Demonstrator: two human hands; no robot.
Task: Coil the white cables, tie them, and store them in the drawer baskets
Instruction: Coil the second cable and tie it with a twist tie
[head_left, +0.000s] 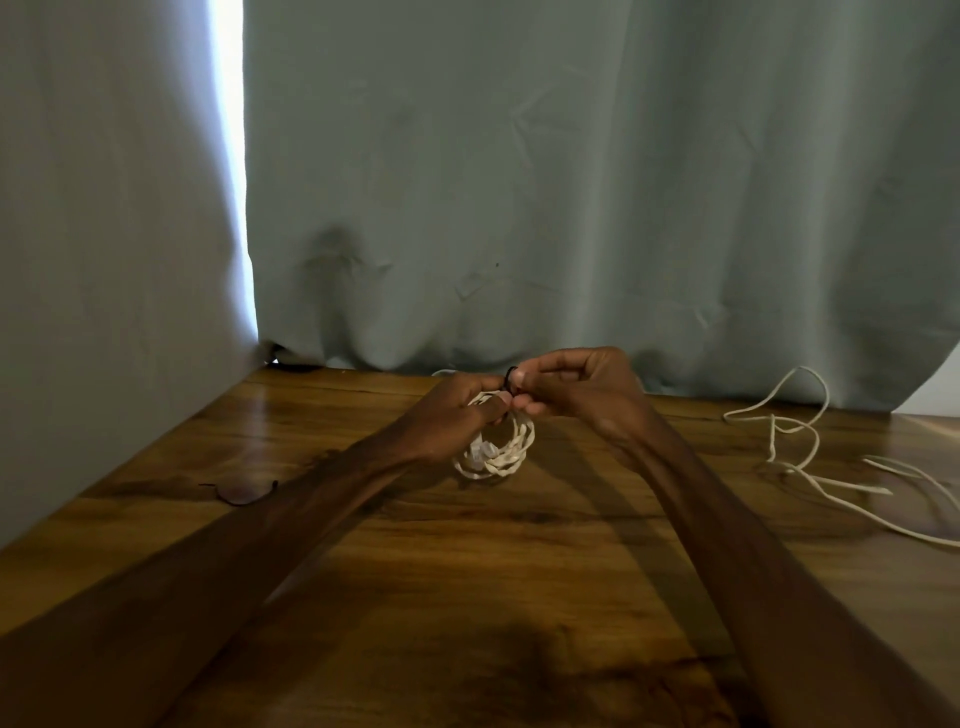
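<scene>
White coil (496, 449): cable wound into a small ring, held just above the counter (467, 571), centre of view, between both hands.
Landmark: coil; all places below are relative to it.
Left hand (457, 415): at the coil's upper left, fingers curled around the ring's top edge; grip closed on the coil.
Right hand (576, 387): at the coil's upper right, thumb and fingertips pinched together; grip narrow, closed on a black tie (510, 376).
Black tie: small dark loop at the very top of the coil, right where the two hands meet. Whether it already wraps the coil, cannot tell.
Loose cable (795, 441): white, uncoiled, sprawled on the counter well to the right of the coil; strands run off the right edge of view.
Dark strip (239, 493): thin curved piece lying flat on the counter, well to the left of the coil and nearer the camera. Too small to tell what it is.
Curtain (571, 182): grey-green cloth hanging behind the coil, meets the counter's far edge.
Counter: brown wood grain, glossy.
</scene>
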